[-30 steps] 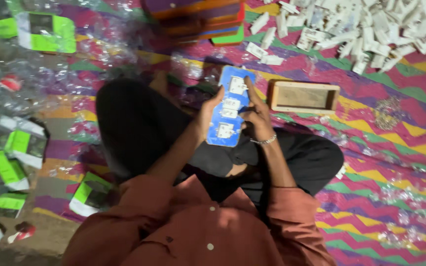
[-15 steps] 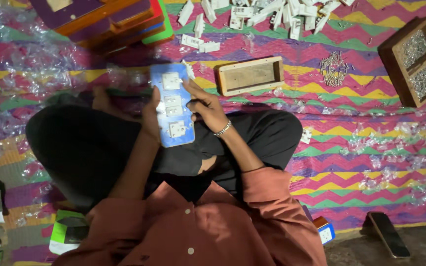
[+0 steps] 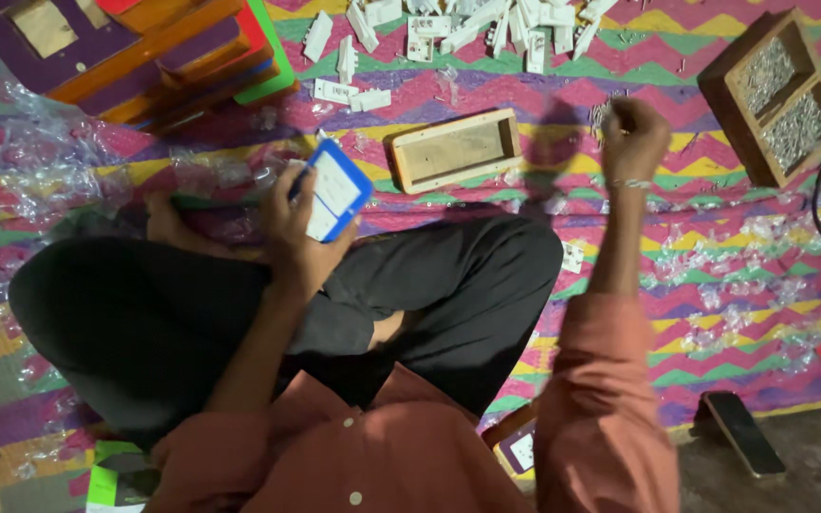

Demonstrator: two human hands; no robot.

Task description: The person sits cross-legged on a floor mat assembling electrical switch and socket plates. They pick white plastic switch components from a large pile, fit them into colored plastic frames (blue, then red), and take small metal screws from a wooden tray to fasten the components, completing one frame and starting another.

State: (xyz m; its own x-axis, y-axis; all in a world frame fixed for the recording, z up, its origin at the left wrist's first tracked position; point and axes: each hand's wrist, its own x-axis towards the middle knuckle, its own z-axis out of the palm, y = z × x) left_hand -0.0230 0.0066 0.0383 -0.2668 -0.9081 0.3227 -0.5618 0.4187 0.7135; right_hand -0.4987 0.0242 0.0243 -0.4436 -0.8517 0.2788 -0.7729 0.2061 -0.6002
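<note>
I see left hand alone clamps blue-framed white switch plate | right hand has left it, fist closed above wooden divided screw box

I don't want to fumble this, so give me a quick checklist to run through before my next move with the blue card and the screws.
1. Left hand grips the blue card: ok.
2. Card tilted, white pieces on it seated: cannot tell.
3. Right hand closed, raised over the mat; holding anything: cannot tell.
4. Divided wooden box of small metal parts lies beside the right hand: ok.
5. Shallow wooden tray is unobstructed: ok.
</note>
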